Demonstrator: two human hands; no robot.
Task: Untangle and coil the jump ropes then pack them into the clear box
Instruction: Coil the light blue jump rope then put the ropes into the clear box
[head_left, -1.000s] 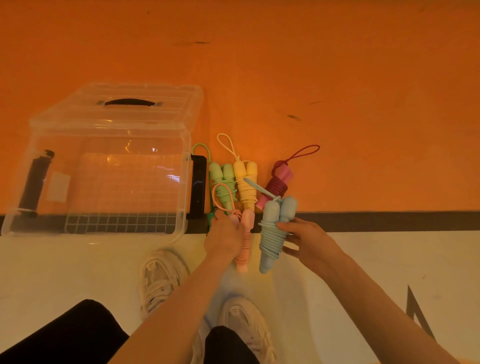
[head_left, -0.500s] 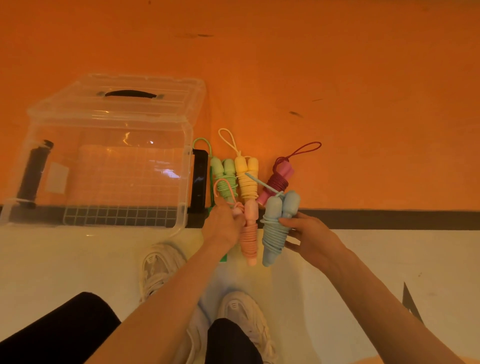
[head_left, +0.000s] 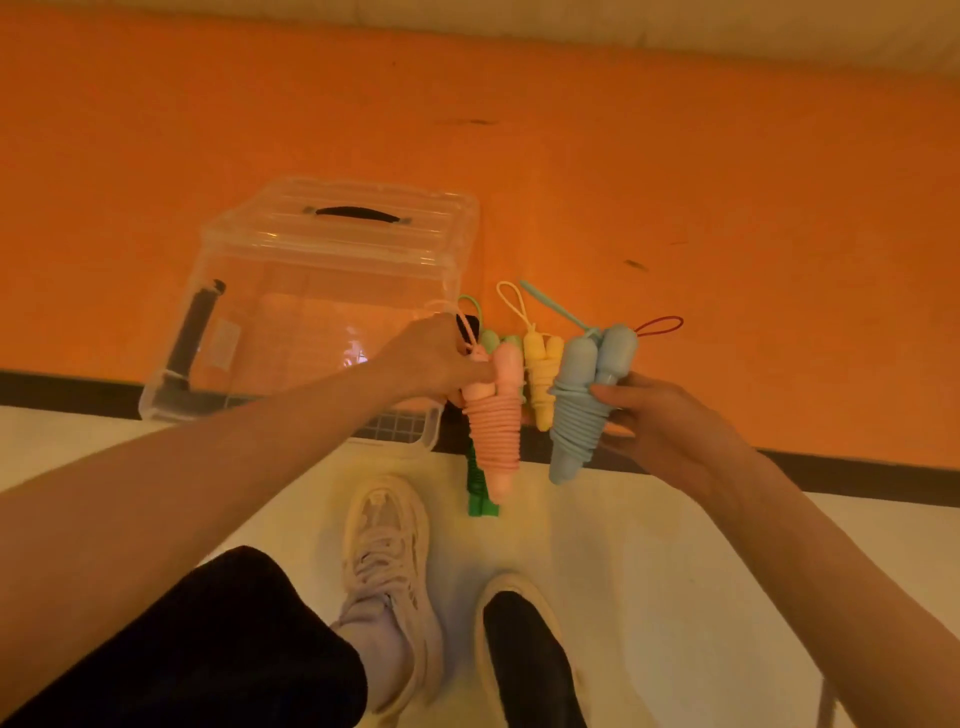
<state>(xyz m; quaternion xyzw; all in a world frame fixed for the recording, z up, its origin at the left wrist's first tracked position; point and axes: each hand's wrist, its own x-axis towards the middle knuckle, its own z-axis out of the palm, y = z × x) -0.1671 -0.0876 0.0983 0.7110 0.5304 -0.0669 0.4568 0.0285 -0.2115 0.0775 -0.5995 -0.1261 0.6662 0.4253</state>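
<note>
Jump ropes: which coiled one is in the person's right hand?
The blue rope, held by the right hand. The pink rope is in the left hand; the yellow rope lies unheld between them.

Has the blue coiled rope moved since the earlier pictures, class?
Yes. The blue coiled rope, in the right hand, now covers most of the dark red rope lying on the floor, so it has shifted right and slightly away.

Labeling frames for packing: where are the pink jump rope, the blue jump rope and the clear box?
pink jump rope (head_left: 496, 431), head view, coiled cord.
blue jump rope (head_left: 574, 415), head view, coiled cord.
clear box (head_left: 291, 317), head view, front wall.
</note>
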